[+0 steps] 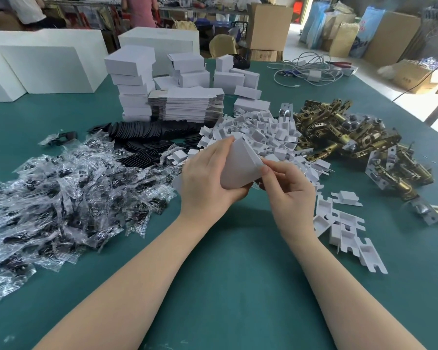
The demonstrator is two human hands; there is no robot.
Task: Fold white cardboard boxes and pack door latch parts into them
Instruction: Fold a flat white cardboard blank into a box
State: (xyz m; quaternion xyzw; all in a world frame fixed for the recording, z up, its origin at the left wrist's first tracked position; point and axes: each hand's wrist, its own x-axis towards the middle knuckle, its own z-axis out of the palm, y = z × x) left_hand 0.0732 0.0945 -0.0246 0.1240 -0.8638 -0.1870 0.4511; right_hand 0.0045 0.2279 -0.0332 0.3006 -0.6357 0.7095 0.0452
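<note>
Your left hand gripped a half-formed white cardboard box; your right hand pinched its flap between thumb and forefinger. Folding seemed underway; tucking that flap probably came next.

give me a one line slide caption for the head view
Both hands, left hand and right hand, fold a white cardboard box above a green table piled with brass latch parts.

A white cardboard box, partly folded, is tilted above the table, brass latch parts heaped beyond.
</note>
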